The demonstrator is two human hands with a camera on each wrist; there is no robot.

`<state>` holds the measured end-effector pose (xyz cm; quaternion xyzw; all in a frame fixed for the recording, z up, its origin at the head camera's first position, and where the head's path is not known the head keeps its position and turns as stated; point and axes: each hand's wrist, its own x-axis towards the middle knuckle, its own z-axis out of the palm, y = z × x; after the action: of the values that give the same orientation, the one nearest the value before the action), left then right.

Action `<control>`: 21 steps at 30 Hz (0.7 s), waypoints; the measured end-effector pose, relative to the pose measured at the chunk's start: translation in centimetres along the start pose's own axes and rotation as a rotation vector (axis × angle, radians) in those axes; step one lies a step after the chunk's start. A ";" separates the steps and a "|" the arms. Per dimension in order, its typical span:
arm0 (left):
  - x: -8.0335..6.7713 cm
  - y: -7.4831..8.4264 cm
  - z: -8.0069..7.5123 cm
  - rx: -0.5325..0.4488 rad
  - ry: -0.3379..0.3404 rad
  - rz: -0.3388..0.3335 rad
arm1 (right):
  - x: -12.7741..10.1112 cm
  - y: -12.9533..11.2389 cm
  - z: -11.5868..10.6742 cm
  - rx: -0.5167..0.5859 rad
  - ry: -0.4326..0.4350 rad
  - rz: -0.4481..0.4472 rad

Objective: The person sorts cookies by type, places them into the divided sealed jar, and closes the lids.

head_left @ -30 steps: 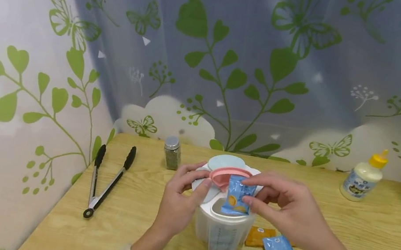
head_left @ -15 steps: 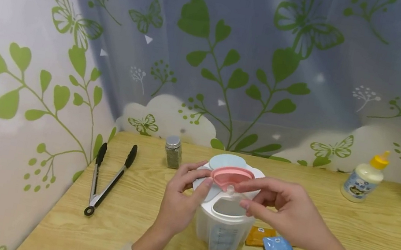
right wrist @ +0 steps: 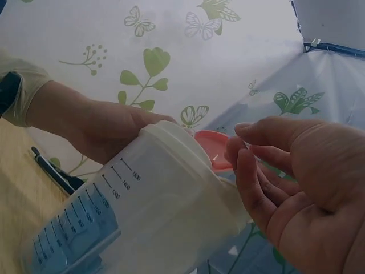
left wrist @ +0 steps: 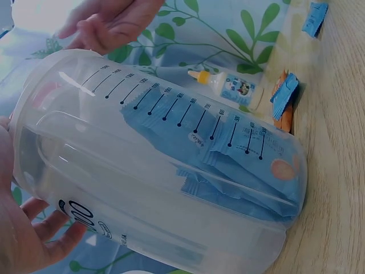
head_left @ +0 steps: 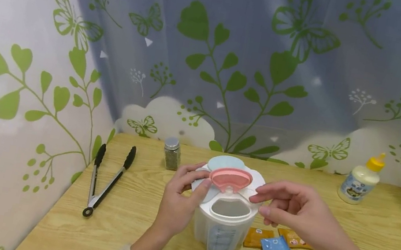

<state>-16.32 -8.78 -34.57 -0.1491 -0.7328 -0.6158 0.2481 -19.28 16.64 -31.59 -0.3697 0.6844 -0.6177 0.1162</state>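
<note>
Container (head_left: pixel 202 228): A clear tub with a white top stands upright mid-table (its wall carries a measuring scale), blue packets (left wrist: pixel 251 182) visible inside.
Pink flap (head_left: pixel 231 180): Raised, the near opening uncovered.
Left hand (head_left: pixel 181 197): Grasping the container's top at its left edge, fingers and thumb bent round it.
Right hand (head_left: pixel 296 211): Released, fingers loosely bent and empty, at the top's right edge; contact cannot be told.
Loose packets: One blue packet (head_left: pixel 276 249) and two orange packets (head_left: pixel 258 238) lie right of the container; another blue one sits nearer.
Far side: Jar (head_left: pixel 172 154) left, yellow-capped bottle (head_left: pixel 358 184) right.
Left: Tongs (head_left: pixel 106 191), spread apart.
</note>
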 end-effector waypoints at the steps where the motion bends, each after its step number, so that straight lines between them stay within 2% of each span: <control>1: 0.0 0.0 0.0 -0.003 -0.001 0.003 | -0.2 0.2 -0.2 0.004 -0.012 -0.014; 5: 0.0 -0.1 0.0 -0.014 -0.001 0.012 | -1.4 1.1 -0.9 0.028 -0.052 -0.034; 10: 0.0 -0.1 0.0 -0.012 0.001 0.003 | -3.1 2.3 -1.6 0.044 -0.052 0.044; 15: 0.0 0.0 0.0 -0.020 -0.002 0.003 | -4.7 3.6 -2.1 0.050 -0.083 0.053; 21: 0.0 0.0 0.0 -0.018 -0.001 -0.002 | -6.7 5.4 -3.1 0.114 -0.136 0.064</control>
<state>-16.30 -8.79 -34.56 -0.1508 -0.7276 -0.6225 0.2458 -18.41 23.11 -37.93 -0.3814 0.6500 -0.6252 0.2030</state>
